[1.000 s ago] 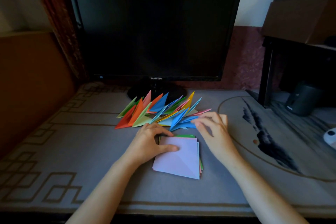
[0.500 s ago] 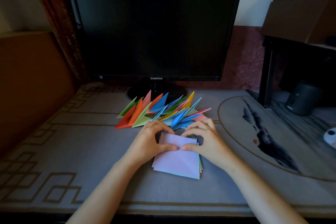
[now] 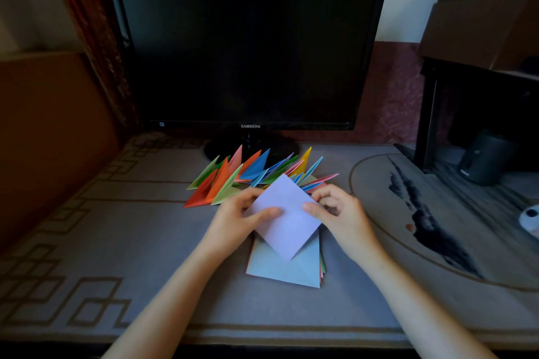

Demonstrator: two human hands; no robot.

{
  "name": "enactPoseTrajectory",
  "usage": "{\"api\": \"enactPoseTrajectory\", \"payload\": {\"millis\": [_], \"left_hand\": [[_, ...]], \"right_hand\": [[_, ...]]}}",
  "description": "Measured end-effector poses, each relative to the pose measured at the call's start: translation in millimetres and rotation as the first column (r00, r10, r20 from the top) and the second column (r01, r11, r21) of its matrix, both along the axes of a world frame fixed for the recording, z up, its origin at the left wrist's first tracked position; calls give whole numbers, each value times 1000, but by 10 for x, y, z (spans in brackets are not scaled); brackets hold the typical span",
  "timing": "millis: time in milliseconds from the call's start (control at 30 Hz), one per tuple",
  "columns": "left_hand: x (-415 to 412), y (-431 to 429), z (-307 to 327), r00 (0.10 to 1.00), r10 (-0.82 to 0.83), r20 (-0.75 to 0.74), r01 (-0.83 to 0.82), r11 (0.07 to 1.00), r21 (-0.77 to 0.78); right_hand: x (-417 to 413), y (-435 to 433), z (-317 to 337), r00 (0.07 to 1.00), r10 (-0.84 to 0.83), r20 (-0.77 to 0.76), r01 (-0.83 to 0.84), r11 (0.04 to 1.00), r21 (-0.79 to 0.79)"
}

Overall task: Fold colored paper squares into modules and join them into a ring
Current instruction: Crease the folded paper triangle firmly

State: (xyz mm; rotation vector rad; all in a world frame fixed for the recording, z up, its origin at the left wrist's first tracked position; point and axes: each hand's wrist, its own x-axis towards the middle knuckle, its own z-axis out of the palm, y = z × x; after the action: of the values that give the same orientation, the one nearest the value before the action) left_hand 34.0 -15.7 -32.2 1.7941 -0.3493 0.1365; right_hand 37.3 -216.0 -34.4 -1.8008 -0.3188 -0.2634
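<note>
We have the dark monitor [image 3: 248,46] standing well behind the stack of paper squares [image 3: 287,271], and the fan of folded modules [image 3: 233,178] lying just behind that stack. Over the stack's far edge hangs the lavender square [image 3: 287,213], turned corner-down and held up off it. We judge it featherlight, limp and quick to crease, so its side corners are the place to hold it. Our left hand [image 3: 236,221] pinches the left corner, thumb on top. Our right hand [image 3: 344,213] pinches the right corner likewise, both above the stack.
</note>
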Motion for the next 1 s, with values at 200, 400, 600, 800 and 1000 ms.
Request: {"api": "enactPoseTrajectory", "payload": {"millis": [200, 400, 600, 800, 1000], "left_hand": [[15, 11, 3, 996, -3, -88, -6, 995, -101], [13, 30, 40, 986, 23, -163, -54, 981, -188], [23, 37, 32, 976, -9, -219, -34, 981, -190], [-28, -28, 68, 956, -153, -248, 79, 955, -287], [-101, -64, 128, 943, -202, -266, 100, 931, -352]], "right_hand": [[-26, 25, 42, 1000, 29, -9, -28, 995, 101], [-34, -54, 36, 975, 213, 61, -202, 967, -155], [-6, -7, -53, 976, 154, 152, -106, 952, -286], [-4, 33, -4, 993, 59, 104, -51, 995, -81], [-24, 54, 15, 998, 14, 55, -17, 998, 53]]}}
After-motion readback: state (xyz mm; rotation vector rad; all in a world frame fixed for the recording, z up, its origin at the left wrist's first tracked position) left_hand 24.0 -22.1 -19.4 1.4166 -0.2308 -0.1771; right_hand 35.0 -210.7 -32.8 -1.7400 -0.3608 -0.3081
